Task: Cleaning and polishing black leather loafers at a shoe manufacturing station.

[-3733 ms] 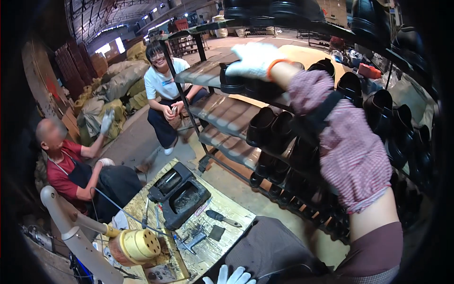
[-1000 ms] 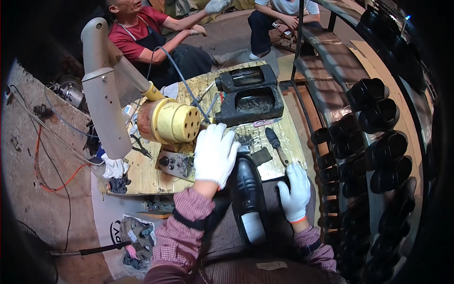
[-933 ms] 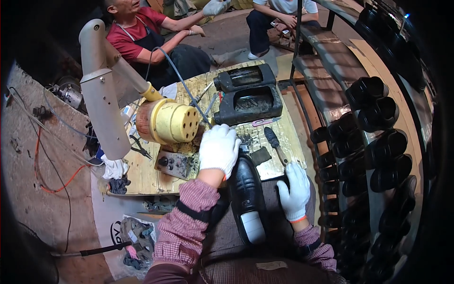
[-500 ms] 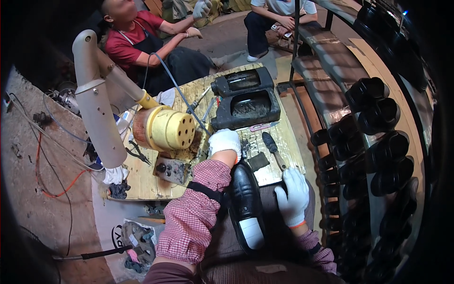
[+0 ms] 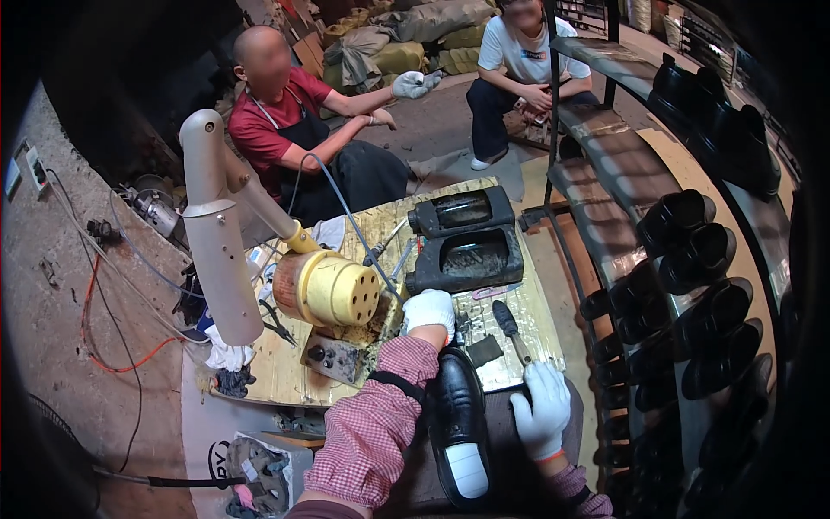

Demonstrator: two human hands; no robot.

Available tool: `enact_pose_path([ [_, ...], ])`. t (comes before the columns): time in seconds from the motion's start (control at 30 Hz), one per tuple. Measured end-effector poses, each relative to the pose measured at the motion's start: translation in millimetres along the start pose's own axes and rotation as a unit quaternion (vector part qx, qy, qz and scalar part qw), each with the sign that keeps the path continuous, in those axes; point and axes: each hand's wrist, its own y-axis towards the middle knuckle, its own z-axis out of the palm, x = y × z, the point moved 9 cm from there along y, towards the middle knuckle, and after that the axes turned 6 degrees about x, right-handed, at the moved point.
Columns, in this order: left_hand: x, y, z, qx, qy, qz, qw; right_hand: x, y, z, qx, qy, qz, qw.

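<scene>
A black leather shoe (image 5: 456,394) lies on my lap, its toe pointing away and a white insole patch showing at the heel. My left hand (image 5: 429,313), in a white knit glove, is closed like a fist at the table edge just beyond the toe. A grey cable (image 5: 350,212) runs down to it; whatever the fingers hold is hidden. To the right of the shoe, my right hand (image 5: 543,411), in a white glove with an orange cuff, rests open with its fingers stretched. Just past its fingertips lies a black-handled tool (image 5: 507,320), beside a dark square pad (image 5: 484,350).
Two cut-open black jugs (image 5: 471,259) lie on the table (image 5: 540,303). A yellow perforated nozzle on a pale jointed arm (image 5: 223,268) stands left, near pliers (image 5: 279,327) and a control box (image 5: 333,358). Racks of black shoes (image 5: 713,316) line the right. Two people sit beyond the table.
My view has tilted up, so the whole scene sits lower and slightly right in the picture. Both hands and the shoe keep about the same places relative to the table.
</scene>
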Motion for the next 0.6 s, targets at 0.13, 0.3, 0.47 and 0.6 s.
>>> enact_pose_path([
  [0.13,-1.6,0.8,-2.0,0.011,-0.004,0.013,1.0,4.6,2.3,-1.7,-0.007,0.003,-0.01,1.0],
  [0.3,-1.1,3.1,3.2,0.005,0.024,0.03,0.999,5.2,5.1,-1.6,-0.006,0.001,-0.012,1.0],
  [0.47,-2.7,-6.8,-1.8,-0.004,-0.002,0.043,0.999,8.0,6.8,-6.9,-0.001,-0.005,-0.01,1.0],
  [0.6,-0.1,-23.7,-18.0,-0.003,0.02,0.049,0.999,4.6,7.1,-0.9,0.02,-0.005,0.007,1.0],
])
